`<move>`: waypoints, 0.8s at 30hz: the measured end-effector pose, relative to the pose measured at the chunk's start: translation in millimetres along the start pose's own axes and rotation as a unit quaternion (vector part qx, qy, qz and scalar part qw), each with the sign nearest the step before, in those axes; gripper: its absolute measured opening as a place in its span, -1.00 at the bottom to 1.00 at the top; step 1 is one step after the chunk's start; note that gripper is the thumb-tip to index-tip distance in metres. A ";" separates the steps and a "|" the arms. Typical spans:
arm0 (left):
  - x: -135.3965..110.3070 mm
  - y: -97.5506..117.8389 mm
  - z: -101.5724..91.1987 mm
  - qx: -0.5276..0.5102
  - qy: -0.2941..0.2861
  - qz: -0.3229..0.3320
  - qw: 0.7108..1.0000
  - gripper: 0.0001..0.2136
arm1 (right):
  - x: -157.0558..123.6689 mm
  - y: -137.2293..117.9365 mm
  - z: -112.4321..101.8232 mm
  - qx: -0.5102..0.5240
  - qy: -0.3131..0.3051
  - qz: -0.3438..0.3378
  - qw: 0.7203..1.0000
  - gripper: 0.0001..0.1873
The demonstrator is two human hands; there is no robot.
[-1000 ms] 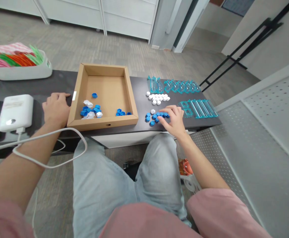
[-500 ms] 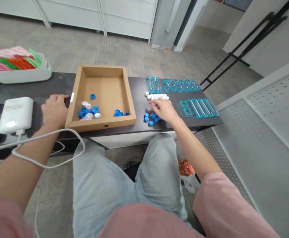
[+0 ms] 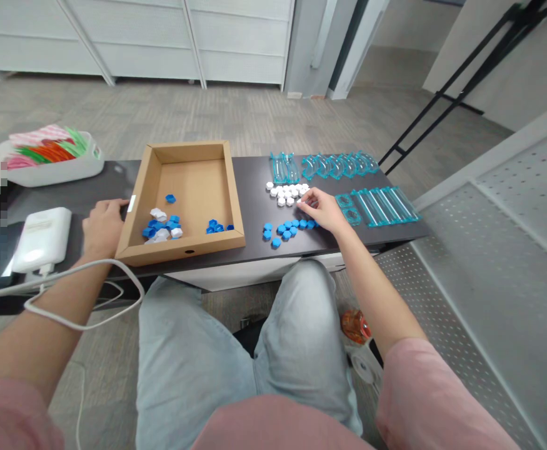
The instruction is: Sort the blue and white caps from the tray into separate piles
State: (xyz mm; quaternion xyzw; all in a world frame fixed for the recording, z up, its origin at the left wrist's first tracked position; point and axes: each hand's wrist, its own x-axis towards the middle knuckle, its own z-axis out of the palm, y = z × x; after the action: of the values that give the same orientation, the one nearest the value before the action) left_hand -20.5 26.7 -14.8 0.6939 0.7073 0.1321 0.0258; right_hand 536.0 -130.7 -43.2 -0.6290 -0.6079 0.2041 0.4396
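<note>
My right hand (image 3: 322, 208) is closed in a pinch on a small white hexagonal piece (image 3: 299, 202), at the right end of a group of white hexagonal pieces (image 3: 286, 192). Just below lie several blue hexagonal pieces (image 3: 286, 229) in loose rows, the rightmost ones close under the hand. My left hand (image 3: 102, 226) lies on the dark table against the left wall of a shallow cardboard box (image 3: 179, 248), with its fingers stretched toward the wall. Inside the box are more blue pieces (image 3: 215, 227) and a mixed heap with white ones (image 3: 159, 214).
Clear teal plastic parts stand in groups along the table's right side: curved ones (image 3: 341, 166), upright ones (image 3: 284, 168) and long tubes (image 3: 386, 206). At left are a white power adapter (image 3: 43, 237) with a looping cable (image 3: 127, 269) and a white bin (image 3: 62, 170) of coloured sticks.
My right hand has shifted right, from above the blue and white pieces to the right end of the white group, closing on one piece. More blue pieces show. My left hand stays by the box.
</note>
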 end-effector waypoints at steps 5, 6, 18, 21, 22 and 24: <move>2.0 -0.3 -3.4 -0.002 0.002 0.005 1.000 -0.74 | 7.4 10.1 8.5 0.031 0.023 -0.004 0.999 -0.61; 2.2 -0.1 -4.1 -0.008 0.006 0.007 1.000 -0.77 | 7.9 12.0 9.4 0.040 0.027 0.001 0.999 -0.61; -21.2 10.9 -32.2 -0.199 0.283 -0.037 0.938 -0.89 | 8.8 21.0 13.9 0.174 0.050 0.061 0.981 -0.40; -27.3 40.0 -55.2 -0.231 0.364 0.011 0.902 -0.72 | 9.9 18.6 14.5 0.183 0.056 0.055 0.980 -0.34; -31.3 58.5 -62.0 -0.236 0.367 0.052 0.898 -0.67 | 10.2 17.6 14.3 0.184 0.056 0.053 0.980 -0.32; -42.1 108.4 -69.8 -0.226 0.296 0.158 0.915 -0.65 | 10.4 15.5 13.7 0.185 0.057 0.051 0.980 -0.30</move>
State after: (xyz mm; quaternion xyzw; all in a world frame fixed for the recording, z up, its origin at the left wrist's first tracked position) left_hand 71.3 -25.2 70.4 0.7016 0.5150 0.4898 -0.0500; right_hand 536.1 -114.8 -60.0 -0.5774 -0.5007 0.2987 0.5715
